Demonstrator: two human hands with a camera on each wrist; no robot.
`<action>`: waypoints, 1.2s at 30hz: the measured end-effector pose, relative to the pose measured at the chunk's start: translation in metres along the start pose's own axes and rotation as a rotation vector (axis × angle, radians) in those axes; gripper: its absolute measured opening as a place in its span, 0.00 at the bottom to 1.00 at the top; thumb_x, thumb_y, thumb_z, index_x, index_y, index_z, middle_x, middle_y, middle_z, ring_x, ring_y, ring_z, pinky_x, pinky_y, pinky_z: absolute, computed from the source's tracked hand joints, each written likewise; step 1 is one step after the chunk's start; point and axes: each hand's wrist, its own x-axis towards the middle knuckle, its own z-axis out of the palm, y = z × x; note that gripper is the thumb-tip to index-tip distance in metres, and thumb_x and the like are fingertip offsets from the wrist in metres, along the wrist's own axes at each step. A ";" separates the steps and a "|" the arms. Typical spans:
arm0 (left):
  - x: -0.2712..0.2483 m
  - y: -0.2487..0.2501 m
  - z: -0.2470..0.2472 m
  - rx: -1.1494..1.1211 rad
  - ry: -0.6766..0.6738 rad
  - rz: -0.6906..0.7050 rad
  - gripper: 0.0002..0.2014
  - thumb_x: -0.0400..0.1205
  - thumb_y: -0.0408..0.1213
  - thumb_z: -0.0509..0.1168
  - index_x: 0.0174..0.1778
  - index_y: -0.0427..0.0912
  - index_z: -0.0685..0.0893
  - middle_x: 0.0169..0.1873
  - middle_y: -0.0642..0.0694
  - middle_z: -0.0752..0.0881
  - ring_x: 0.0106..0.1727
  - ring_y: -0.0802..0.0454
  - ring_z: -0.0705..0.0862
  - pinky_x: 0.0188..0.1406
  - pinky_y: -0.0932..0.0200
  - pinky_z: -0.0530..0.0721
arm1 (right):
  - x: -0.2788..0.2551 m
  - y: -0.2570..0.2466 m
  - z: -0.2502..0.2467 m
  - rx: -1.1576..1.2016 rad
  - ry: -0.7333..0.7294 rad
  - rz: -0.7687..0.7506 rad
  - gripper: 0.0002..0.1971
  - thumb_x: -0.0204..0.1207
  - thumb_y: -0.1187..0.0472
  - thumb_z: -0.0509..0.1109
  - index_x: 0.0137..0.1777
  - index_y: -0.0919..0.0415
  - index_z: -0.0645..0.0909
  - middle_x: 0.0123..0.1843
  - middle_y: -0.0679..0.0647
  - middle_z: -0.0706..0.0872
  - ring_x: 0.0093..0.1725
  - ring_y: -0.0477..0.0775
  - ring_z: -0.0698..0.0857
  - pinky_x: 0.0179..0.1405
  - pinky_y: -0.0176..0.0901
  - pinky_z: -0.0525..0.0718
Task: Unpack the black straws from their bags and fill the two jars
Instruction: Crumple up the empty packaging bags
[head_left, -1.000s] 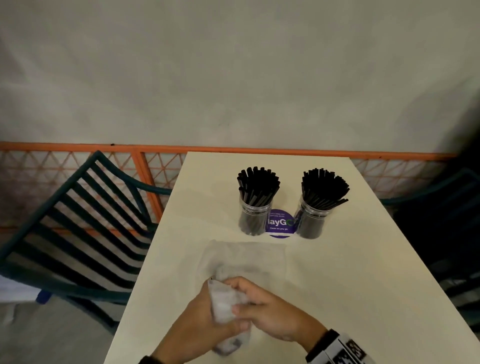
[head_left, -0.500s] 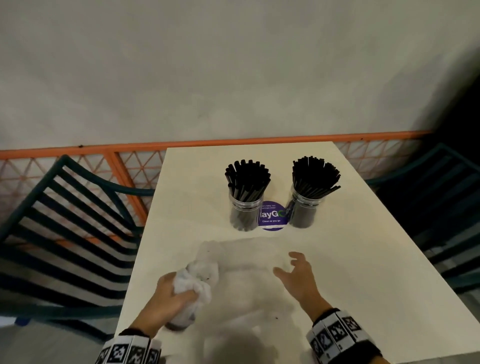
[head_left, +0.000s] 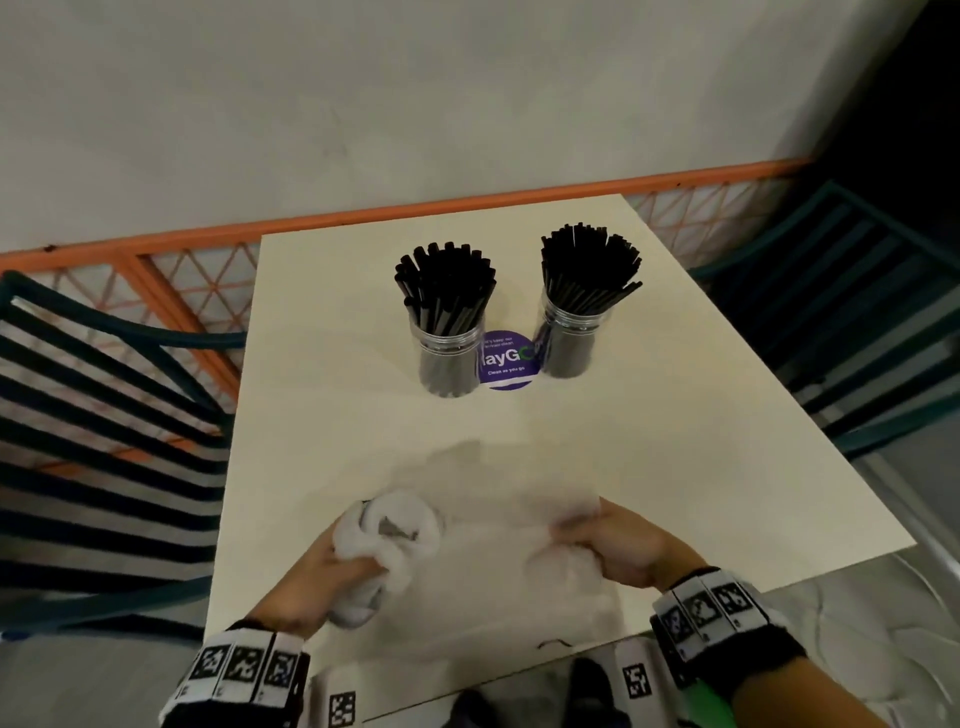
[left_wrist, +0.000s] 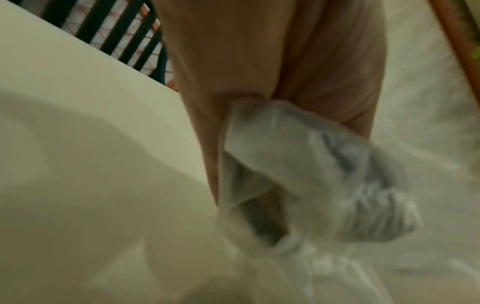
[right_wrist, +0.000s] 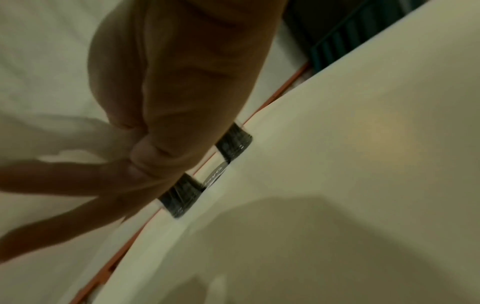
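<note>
Left hand (head_left: 332, 566) at near-left of table (head_left: 322, 415), fingers curled tight around crumpled bag (head_left: 387, 540); wad bulges out above fist and trails out below it. In left wrist view same crumpled bag (left_wrist: 311, 164) seen bunched against palm, twisted tail running down toward table. Left hand (left_wrist: 272, 61) fully closed on it.

Right hand (head_left: 623, 545) at near-right of centre, fingers curled onto near-right corner of flat bag (head_left: 498, 499), pinching the film. Flat bag translucent, spread on table between the two hands, reaching toward the near edge; outline blurred, exact extent hard to tell. In right wrist view right hand (right_wrist: 182, 92) close to lens, fingers folded in; film itself not clearly resolved there.

Both jars upright, far-centre of table, well apart from hands. Left jar (head_left: 449, 358) and right jar (head_left: 571, 343) both clear, both packed with black straws (head_left: 447, 291) fanning out above rims. Right bundle fans wider, a few stick out sideways to the right. Purple round sticker (head_left: 506, 361) flat on table between jars, partly hidden by both.

Jars (right_wrist: 233, 144) also visible in right wrist view, blurred, beyond the hand.

Dark slatted chair (head_left: 104, 415) left of table, another chair at right. Orange rail (head_left: 363, 215) behind far edge.
</note>
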 end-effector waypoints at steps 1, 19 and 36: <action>-0.001 0.002 0.002 0.031 -0.013 0.045 0.23 0.57 0.29 0.72 0.50 0.39 0.81 0.30 0.39 0.86 0.29 0.48 0.85 0.26 0.61 0.82 | -0.008 0.002 -0.002 0.035 0.015 -0.031 0.16 0.69 0.70 0.65 0.56 0.62 0.85 0.52 0.63 0.90 0.49 0.60 0.88 0.49 0.47 0.88; 0.004 0.018 0.187 0.523 -0.304 0.513 0.20 0.53 0.34 0.69 0.33 0.66 0.85 0.52 0.73 0.81 0.53 0.68 0.82 0.52 0.76 0.76 | -0.165 0.030 -0.066 -0.278 0.026 -0.001 0.32 0.65 0.39 0.75 0.64 0.54 0.72 0.64 0.48 0.81 0.60 0.48 0.83 0.61 0.44 0.80; -0.017 -0.051 0.410 0.881 -0.813 0.235 0.20 0.70 0.41 0.70 0.56 0.67 0.81 0.70 0.73 0.69 0.72 0.76 0.65 0.64 0.84 0.63 | -0.299 0.174 -0.183 -0.375 0.717 0.053 0.14 0.74 0.67 0.58 0.52 0.66 0.84 0.59 0.61 0.81 0.53 0.53 0.78 0.50 0.35 0.70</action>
